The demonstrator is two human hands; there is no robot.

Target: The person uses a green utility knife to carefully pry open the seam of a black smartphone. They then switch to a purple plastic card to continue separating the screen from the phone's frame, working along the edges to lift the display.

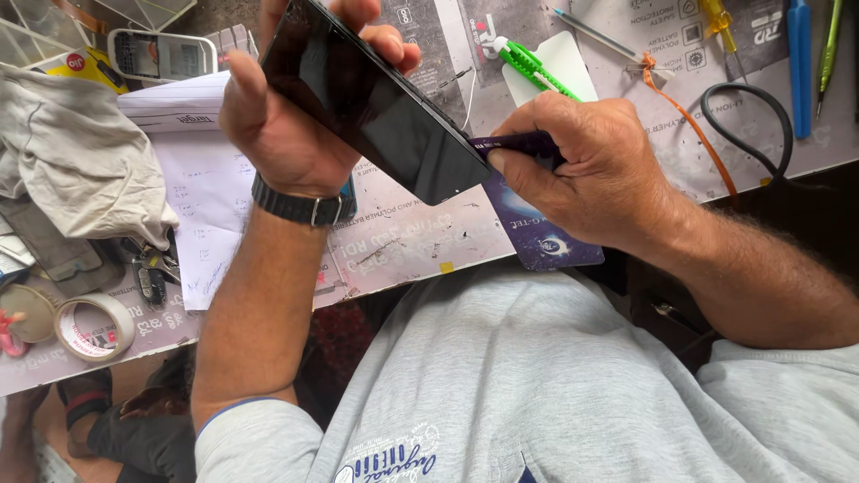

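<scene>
Here, left hand (286, 125) grips glossy slab phone (376, 98).

Roll of tape (94, 326) lying flat at the near left edge of the mat (403, 241). Grey cloth (76, 156) bunched up beside white paper (201, 179) with small writing. Bunch of keys (152, 273) just under the cloth. Far side — green cutter (528, 67), blue tool (799, 63), thin orange strap (693, 125), loop of black cord (747, 125). White calculator (161, 54) at the top left.
</scene>
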